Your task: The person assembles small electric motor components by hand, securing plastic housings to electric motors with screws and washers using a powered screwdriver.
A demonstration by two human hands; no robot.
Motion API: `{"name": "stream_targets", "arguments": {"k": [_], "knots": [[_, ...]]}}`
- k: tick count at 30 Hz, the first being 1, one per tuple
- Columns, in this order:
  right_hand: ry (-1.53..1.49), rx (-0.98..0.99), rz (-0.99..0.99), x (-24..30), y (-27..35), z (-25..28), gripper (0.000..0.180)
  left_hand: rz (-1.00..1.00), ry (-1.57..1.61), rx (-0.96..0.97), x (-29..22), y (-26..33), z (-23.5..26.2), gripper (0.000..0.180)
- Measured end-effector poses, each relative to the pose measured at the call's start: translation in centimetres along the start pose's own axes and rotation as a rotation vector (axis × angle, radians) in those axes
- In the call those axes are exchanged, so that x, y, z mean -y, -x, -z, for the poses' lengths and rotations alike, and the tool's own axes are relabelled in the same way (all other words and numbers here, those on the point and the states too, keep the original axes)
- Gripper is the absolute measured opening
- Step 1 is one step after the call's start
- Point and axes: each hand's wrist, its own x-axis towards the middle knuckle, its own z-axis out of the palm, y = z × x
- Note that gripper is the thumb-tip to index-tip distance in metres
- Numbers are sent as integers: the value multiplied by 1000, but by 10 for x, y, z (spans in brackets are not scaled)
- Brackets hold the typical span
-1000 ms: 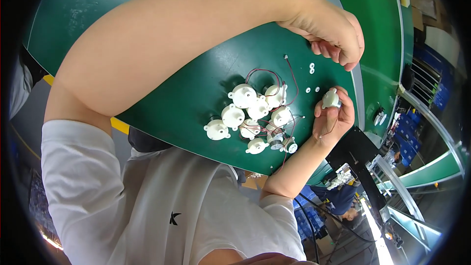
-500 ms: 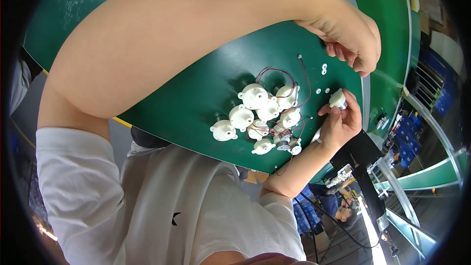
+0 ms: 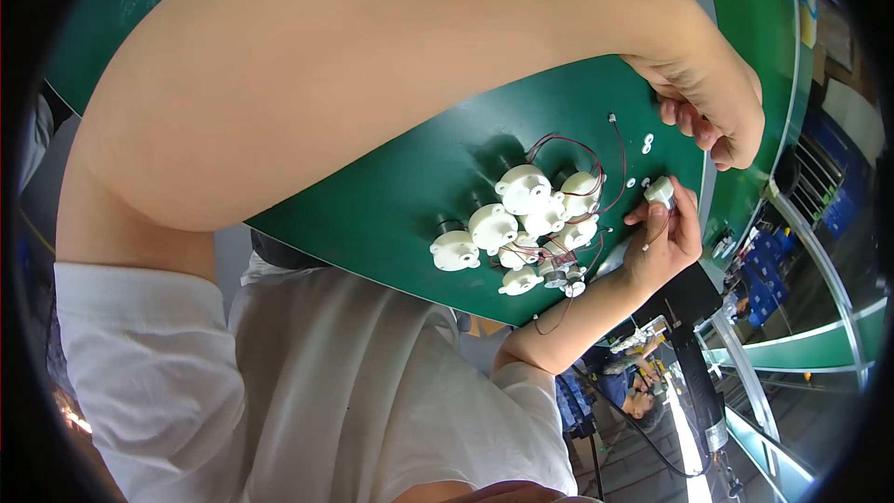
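Note:
My right hand (image 3: 663,244) pinches a small white plastic housing (image 3: 660,191) between thumb and fingers, with a thin dark wire seeming to hang below it. Farther off, my left hand (image 3: 715,126) is over the table's far edge with its fingers curled in; whatever they may hold is hidden. Small white rings (image 3: 647,142) lie on the table between the hands. To the left of my right hand sits a cluster of round white plastic housings with side lugs (image 3: 523,189), some on dark cylindrical bases, with red and black wires (image 3: 577,142) among them.
The green table (image 3: 391,214) has a pale metal rail (image 3: 705,163) along its far edge, with a green belt-like surface (image 3: 745,28) beyond. A black stand (image 3: 687,303) is right of my right forearm. Another person (image 3: 641,401) appears at lower right.
The view has shifted, so the table items appear farther right. The housing in my right hand has turned, and a wire now shows below it. My left hand stays curled.

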Motion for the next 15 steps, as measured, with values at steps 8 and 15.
{"name": "stream_targets", "arguments": {"k": [8, 15], "knots": [[84, -25, -53, 7, 0, -4, 28, -13, 8, 21, 0, 3, 0, 21], [231, -111, -224, 37, -3, -22, 24, -12, 25, 42, 3, -1, 3, 17]]}}
